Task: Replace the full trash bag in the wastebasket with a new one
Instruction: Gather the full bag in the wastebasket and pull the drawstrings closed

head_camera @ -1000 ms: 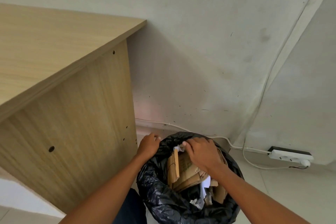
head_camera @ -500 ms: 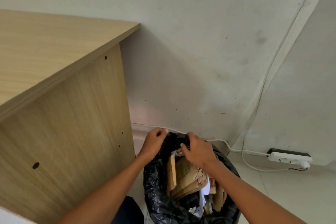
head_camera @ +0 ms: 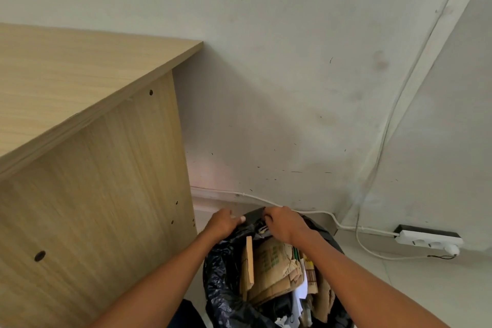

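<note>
A black trash bag (head_camera: 221,279) lines a wastebasket at the bottom centre, on the floor beside the desk. It is stuffed with folded brown cardboard (head_camera: 274,269) and white paper scraps. The wastebasket itself is hidden under the plastic. My left hand (head_camera: 223,222) pinches the bag's far rim on the left. My right hand (head_camera: 283,222) grips the same far rim just to the right, fingers curled over the plastic. Both hands sit close together at the wall side of the bag.
A light wooden desk (head_camera: 87,168) stands close on the left, its side panel next to the bag. The grey wall (head_camera: 292,88) rises right behind. A white cable (head_camera: 314,212) runs along the skirting to a white power strip (head_camera: 428,238) at the right.
Both hands have moved from the bag's middle to its far rim and drawn together there. The camera has tilted up and the view has shifted, so the bag sits lower in frame.
</note>
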Demonstrator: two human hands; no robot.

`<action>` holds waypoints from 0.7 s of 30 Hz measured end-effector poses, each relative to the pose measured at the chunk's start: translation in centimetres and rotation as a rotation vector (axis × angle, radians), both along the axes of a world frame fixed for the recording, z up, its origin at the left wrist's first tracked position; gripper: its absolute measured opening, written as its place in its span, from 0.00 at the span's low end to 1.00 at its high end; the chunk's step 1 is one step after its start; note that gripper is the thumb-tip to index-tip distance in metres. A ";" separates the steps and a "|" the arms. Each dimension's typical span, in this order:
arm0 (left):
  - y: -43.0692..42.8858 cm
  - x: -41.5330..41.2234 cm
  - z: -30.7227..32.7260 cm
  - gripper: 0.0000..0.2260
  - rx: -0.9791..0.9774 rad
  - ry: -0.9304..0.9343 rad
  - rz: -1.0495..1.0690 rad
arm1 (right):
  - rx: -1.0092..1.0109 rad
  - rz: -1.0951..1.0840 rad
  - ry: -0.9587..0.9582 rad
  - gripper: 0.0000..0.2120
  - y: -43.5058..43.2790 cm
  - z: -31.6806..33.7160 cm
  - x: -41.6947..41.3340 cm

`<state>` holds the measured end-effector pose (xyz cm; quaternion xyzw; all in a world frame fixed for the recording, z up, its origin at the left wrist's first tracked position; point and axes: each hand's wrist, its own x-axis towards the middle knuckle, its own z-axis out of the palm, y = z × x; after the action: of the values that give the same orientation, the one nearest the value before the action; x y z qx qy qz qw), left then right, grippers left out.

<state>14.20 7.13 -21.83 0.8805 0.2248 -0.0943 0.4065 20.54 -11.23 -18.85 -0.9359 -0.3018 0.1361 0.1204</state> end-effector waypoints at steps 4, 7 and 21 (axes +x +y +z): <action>-0.5 0.6 -1.1 0.11 -0.134 -0.086 0.102 | 0.021 0.004 -0.030 0.17 -0.7 -0.5 0.6; -1.2 0.6 -0.2 0.05 -0.108 -0.306 0.177 | -0.006 -0.017 0.033 0.27 -0.6 0.1 1.3; -1.8 1.4 5.9 0.11 -0.202 -0.042 -0.279 | 0.048 0.162 -0.157 0.08 -0.4 5.0 2.5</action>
<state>15.64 5.35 -15.98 0.8596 0.0811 -0.1534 0.4807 23.06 -11.62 -13.82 -0.9130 -0.3883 0.0643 0.1072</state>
